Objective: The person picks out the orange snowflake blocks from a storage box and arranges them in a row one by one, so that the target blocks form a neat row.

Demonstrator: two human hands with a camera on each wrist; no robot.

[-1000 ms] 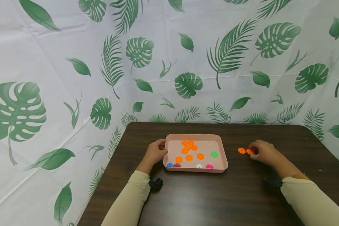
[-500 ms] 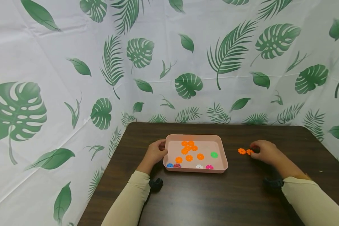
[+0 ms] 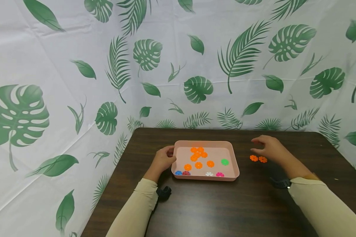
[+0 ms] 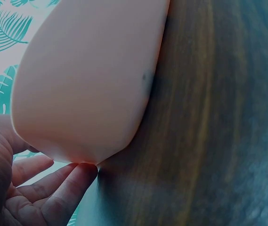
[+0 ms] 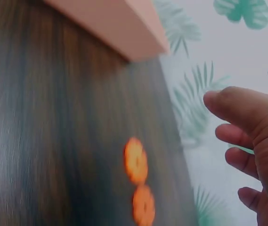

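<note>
My left hand [image 3: 163, 159] grips the left end of a pink tray [image 3: 206, 178]; in the left wrist view its fingers [image 4: 72, 188] touch the tray's outer wall [image 4: 91, 94]. Inside the tray lie several orange flower-shaped discs [image 3: 210, 164], a green one [image 3: 224, 162], and blue [image 3: 178, 172], white [image 3: 209, 174] and pink [image 3: 220, 174] ones along the near wall. My right hand [image 3: 271, 148] hovers with nothing in it, fingers apart. Just below it, two orange discs, the left [image 3: 253, 158] and the right [image 3: 262, 159], lie side by side on the table, edges touching or nearly so.
A dark wood-grain table [image 3: 213, 210] carries everything. Its far edge meets a white leaf-print cloth [image 3: 172, 65], which also hangs along the left side. A black band [image 3: 163, 193] sits at the left wrist and another [image 3: 280, 183] at the right.
The right hand has let go of the right orange disc and moved up and slightly left. That disc now lies beside the other. Left hand and tray have stayed put.
</note>
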